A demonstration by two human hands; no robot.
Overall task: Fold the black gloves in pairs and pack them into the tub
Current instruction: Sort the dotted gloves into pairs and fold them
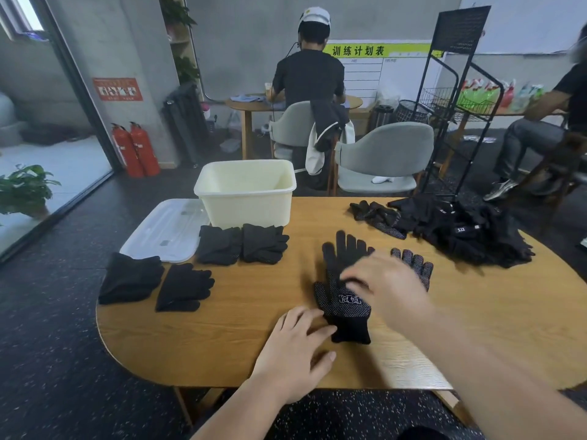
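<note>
Glove (pixel 344 293), dotted side up, lies flat mid-table (pixel 222 344), with a second glove (pixel 414 265) just right of it. The right hand (pixel 387 287), blurred, lies over both with fingers spread, pinching nothing. The left hand (pixel 295 347) rests flat, straight fingertips touching the cuff. Four folded pairs (pixel 219 244) sit to the left, near the tub (pixel 246 192) and lid (pixel 165 230). A loose pile (pixel 454 230) lies far right.

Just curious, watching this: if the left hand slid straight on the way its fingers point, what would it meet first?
The left hand would meet the cuff of the dotted glove lying flat before it; its fingertips seem almost at it, though depth is unclear.
</note>
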